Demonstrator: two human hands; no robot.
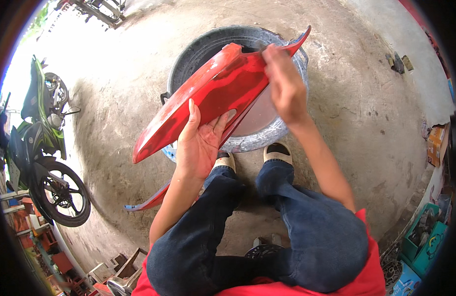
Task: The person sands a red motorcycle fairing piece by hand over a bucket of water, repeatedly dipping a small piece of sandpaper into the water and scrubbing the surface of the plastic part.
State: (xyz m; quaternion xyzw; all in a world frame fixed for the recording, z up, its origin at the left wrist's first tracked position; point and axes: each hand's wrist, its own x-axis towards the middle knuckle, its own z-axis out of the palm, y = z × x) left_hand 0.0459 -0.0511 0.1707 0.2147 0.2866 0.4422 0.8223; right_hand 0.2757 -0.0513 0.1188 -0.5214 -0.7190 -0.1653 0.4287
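A long red body panel point(213, 89), glossy and wet in patches with duller areas between, is held slantwise over a round dark tub point(181, 69). My left hand point(201, 143) grips its lower edge, thumb on the outer face and fingers partly behind. Against the panel's upper right part is my right hand point(288, 91), blurred, its fingers closed together. A dark scrap shows at those fingertips, too smeared to name. Cloudy water point(260, 116) lies in the tub below. Another red curved piece point(156, 199) rests on the floor by my left forearm, partly hidden behind it.
A black and green motorcycle point(43, 143) stands at the left. Wooden pieces point(127, 266) lie at the lower left. A teal crate point(423, 237) of parts and a cardboard box point(437, 143) line the right wall. My shoes point(278, 152) are close to the tub on the concrete floor.
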